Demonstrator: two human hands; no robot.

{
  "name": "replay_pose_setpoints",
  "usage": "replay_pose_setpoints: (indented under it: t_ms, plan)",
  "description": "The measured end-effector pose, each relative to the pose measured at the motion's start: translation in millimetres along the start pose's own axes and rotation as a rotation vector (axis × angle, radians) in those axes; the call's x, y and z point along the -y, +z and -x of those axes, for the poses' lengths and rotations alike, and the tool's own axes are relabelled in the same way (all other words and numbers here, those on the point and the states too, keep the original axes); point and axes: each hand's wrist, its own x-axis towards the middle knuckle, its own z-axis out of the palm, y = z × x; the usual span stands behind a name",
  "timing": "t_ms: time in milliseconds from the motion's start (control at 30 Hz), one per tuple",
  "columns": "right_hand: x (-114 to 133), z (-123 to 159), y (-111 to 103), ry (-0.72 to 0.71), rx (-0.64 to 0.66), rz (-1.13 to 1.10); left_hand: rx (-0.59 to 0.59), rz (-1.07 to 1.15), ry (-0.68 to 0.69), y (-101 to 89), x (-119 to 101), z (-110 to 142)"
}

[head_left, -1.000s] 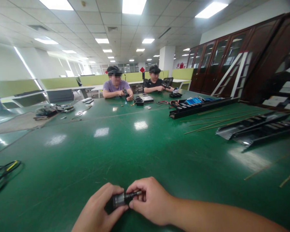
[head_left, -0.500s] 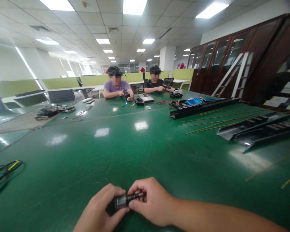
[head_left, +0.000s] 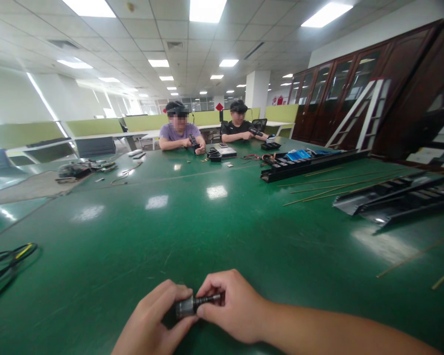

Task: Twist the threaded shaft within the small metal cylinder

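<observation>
Low in the middle of the view, my two hands hold one dark cylindrical metal part with a thin stepped shaft (head_left: pixel 185 308). My left hand (head_left: pixel 157 313) grips its thick, greyish end between the thumb and fingers. The fingers of my right hand (head_left: pixel 231 305) are closed around the slim shaft, which points right with its lighter tip showing. The part lies nearly level, close above the green table (head_left: pixel 207 236). My fingers cover some of its surface, so its exact kind cannot be made out.
A coiled black cable (head_left: pixel 7 266) lies at the left. Black metal channels (head_left: pixel 388 202) and thin rods (head_left: pixel 318 193) lie at the right. Two people sit across the table, one in a purple shirt (head_left: pixel 178 132), the other in black (head_left: pixel 240 129), each holding a dark tool. A ladder (head_left: pixel 372 113) stands behind.
</observation>
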Motion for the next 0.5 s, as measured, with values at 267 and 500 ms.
replay_pose_setpoints:
  t_ms: [267, 500]
  plan:
    - [-1.4, -1.0, 0.8, -0.007, -0.014, -0.014, 0.0, -0.024, 0.013, -0.5, -0.5, -0.5]
    - [-3.1, -0.6, 2.4, -0.002, -0.024, -0.023, 0.007, -0.016, 0.005, -0.1, 2.3, 3.0]
